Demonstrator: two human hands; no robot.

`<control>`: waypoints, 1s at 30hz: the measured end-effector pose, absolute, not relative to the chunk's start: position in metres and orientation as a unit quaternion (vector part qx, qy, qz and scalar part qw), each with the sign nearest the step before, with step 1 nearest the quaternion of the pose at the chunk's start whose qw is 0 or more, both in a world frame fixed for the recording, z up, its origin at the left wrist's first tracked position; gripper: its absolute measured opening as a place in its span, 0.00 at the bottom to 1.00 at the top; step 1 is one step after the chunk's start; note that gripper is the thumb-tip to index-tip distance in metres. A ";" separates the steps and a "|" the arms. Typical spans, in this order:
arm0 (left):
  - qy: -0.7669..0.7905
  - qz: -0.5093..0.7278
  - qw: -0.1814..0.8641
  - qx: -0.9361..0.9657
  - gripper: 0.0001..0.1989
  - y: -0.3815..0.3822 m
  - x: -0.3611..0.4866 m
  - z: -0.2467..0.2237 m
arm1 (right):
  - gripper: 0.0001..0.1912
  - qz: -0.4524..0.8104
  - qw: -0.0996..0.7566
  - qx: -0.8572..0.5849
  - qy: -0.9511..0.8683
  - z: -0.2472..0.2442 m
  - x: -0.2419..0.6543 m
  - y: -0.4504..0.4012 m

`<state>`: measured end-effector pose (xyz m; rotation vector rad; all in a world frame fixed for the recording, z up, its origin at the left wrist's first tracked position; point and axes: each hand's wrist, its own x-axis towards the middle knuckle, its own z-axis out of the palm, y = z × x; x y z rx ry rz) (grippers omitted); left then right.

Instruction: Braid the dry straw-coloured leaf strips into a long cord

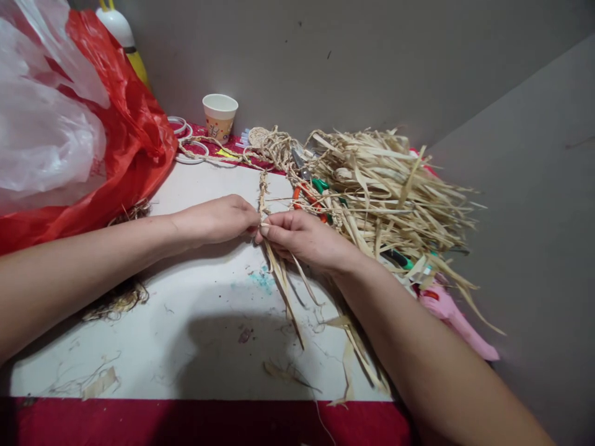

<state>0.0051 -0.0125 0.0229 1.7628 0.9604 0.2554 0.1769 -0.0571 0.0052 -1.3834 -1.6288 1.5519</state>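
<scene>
A straw braid (263,189) runs up the white board (209,347), away from me, between my two hands. My left hand (225,218) pinches the braid from the left side, its fingers closed. From the right, my right hand (300,238) grips the same braid with thumb and forefinger pressed together. Loose straw ends (283,291) hang down below the fingers toward me. Just beyond my right hand, pliers with orange handles (309,197) lie partly under the straw. The spot where the fingertips meet hides part of the braid.
A big pile of dry straw (395,186) lies at the right. Behind the board stand a paper cup (220,121) and several white rings (193,152). Red and clear plastic bags (134,118) fill the left. A pink object (458,316) lies at far right. Grey walls close off the back.
</scene>
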 end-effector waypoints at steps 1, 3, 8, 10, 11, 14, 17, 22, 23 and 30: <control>0.404 0.106 0.545 0.727 0.12 -0.013 0.006 0.023 | 0.09 0.547 0.242 -0.516 -0.613 0.006 0.177 -0.058; 0.412 0.105 0.578 0.697 0.11 -0.014 0.007 0.022 | 0.10 0.507 0.235 -0.526 -0.641 0.008 0.175 -0.059; 0.431 0.115 0.625 0.640 0.10 -0.015 0.010 0.018 | 0.12 0.412 0.221 -0.532 -0.706 0.012 0.171 -0.062; 0.435 0.126 0.618 0.643 0.11 -0.016 0.011 0.018 | 0.12 0.380 0.212 -0.526 -0.731 0.014 0.171 -0.063; 0.439 0.129 0.611 0.646 0.11 -0.016 0.010 0.018 | 0.12 0.372 0.206 -0.527 -0.736 0.015 0.172 -0.064; 0.449 0.129 0.587 0.661 0.10 -0.015 0.009 0.017 | 0.12 0.379 0.183 -0.555 -0.718 0.022 0.176 -0.065; 0.437 0.134 0.583 0.672 0.11 -0.014 0.007 0.016 | 0.12 0.430 0.181 -0.573 -0.674 0.028 0.177 -0.067; 0.415 0.150 0.609 0.659 0.12 -0.016 0.008 0.015 | 0.12 0.600 0.241 -0.556 -0.522 0.027 0.163 -0.075; 0.415 0.150 0.616 0.653 0.12 -0.016 0.008 0.015 | 0.12 0.606 0.241 -0.559 -0.512 0.026 0.159 -0.076; 0.408 0.149 0.672 0.599 0.16 -0.019 0.009 0.021 | 0.14 0.335 0.180 -0.626 -0.681 0.019 0.146 -0.085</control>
